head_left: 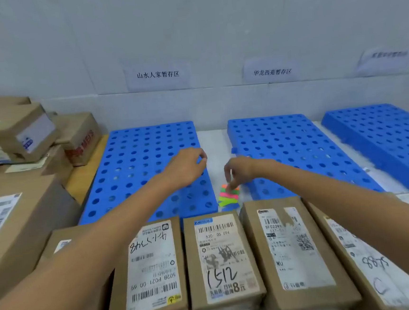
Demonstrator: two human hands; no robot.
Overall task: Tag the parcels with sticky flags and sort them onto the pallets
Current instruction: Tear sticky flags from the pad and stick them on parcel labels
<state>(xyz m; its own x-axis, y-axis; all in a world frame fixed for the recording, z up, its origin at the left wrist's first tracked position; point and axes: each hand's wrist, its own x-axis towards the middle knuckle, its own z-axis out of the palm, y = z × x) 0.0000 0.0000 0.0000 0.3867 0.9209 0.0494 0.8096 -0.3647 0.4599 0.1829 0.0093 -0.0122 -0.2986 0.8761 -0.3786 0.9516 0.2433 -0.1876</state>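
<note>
The flags (229,196), a small fanned pad of orange, pink, green and blue strips, lie on the white floor strip between the left pallet (147,160) and the middle pallet (297,151), just beyond the row of parcels. The right hand (239,171) reaches down onto the pad, thumb and forefinger pinched together on its far, orange end. The left hand (187,167) hovers over the near right corner of the left pallet, fingers loosely curled, with nothing visible in them; the two hands are near each other but apart.

Closest to the camera, four brown parcels lie side by side, labels up: one marked 502B (149,271), one with 1512 handwritten (221,259), one with an SF label (295,248), and one at the right edge (371,264). A fifth parcel (65,241) lies partly under the left forearm.

A third blue pallet (382,139) lies to the right. All three pallets carry nothing. Paper signs (158,74) hang on the wall above each; the rightmost is too blurred to read. Stacked boxes (23,136) fill the left side.
</note>
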